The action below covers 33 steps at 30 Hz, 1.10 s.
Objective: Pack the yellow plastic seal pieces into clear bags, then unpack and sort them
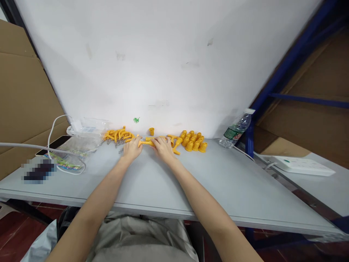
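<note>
A yellow plastic rod with a ridged section (pixel 145 143) lies level between my hands, just above or on the table. Closed around its left end is my left hand (pixel 132 148). My right hand (pixel 163 148) is closed over the thicker right part, with its fingers covering much of it. Beside my right hand are yellow T-shaped handles (pixel 177 141), partly hidden. Left of my left hand lies a pile of curved yellow pieces (pixel 117 135) with small grey metal parts (pixel 119 143). One yellow cup (pixel 151 131) stands behind my hands; several more yellow cups (pixel 195 140) stand to the right.
A plastic bottle (pixel 236 129) leans near the blue rack post on the right, by a white power strip (pixel 302 165). On the left are clear plastic bags (pixel 84 145), a phone (pixel 54 143), a white cable (pixel 49 138) and a cardboard box (pixel 24 98). A white wall backs the table.
</note>
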Tool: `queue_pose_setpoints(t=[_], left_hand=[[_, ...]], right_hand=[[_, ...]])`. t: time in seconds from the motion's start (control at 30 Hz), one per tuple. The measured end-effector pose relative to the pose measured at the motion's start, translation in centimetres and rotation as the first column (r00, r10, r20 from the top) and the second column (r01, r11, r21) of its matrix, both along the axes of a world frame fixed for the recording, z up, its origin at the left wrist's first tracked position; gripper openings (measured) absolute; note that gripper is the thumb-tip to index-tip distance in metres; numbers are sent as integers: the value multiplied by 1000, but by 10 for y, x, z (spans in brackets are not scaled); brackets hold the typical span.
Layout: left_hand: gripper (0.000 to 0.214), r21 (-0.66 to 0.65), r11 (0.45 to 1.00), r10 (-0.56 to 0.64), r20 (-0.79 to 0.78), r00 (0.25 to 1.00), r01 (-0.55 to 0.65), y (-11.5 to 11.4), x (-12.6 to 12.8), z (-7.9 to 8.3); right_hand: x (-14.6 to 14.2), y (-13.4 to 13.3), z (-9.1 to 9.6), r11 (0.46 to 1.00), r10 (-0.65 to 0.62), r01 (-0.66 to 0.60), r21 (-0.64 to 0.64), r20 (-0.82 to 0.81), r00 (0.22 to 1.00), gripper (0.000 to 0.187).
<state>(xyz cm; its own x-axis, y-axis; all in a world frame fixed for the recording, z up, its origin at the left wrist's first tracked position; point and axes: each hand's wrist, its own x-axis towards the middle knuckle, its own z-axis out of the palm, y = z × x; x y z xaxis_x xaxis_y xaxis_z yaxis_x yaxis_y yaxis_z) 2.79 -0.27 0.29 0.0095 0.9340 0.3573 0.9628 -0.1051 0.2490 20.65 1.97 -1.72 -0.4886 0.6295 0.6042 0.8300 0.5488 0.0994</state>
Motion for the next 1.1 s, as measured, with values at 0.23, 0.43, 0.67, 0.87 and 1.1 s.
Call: queue_pose_setpoints(t=[0.23, 0.43, 0.67, 0.87, 1.1], left_hand=[[44, -31, 999, 10, -16, 1000, -10, 1, 0, -2], [44, -54, 998, 14, -3, 1000, -14, 1, 2, 0], [43, -43, 999, 24, 3, 1000, -24, 1, -1, 1], [43, -61, 998, 33, 14, 999, -32, 2, 1, 0], [45, -60, 995, 87, 32, 996, -85, 6, -6, -1]], right_hand=[[-1, -1, 2, 998, 4, -3, -57, 19, 1000, 23], [-1, 0, 2, 999, -26, 26, -25, 14, 1000, 24], [1, -1, -1, 997, 57, -58, -60, -16, 998, 28], [0, 1, -1, 998, 28, -29, -51, -8, 1000, 22], [11, 5, -2, 997, -82, 81, -10, -51, 995, 20]])
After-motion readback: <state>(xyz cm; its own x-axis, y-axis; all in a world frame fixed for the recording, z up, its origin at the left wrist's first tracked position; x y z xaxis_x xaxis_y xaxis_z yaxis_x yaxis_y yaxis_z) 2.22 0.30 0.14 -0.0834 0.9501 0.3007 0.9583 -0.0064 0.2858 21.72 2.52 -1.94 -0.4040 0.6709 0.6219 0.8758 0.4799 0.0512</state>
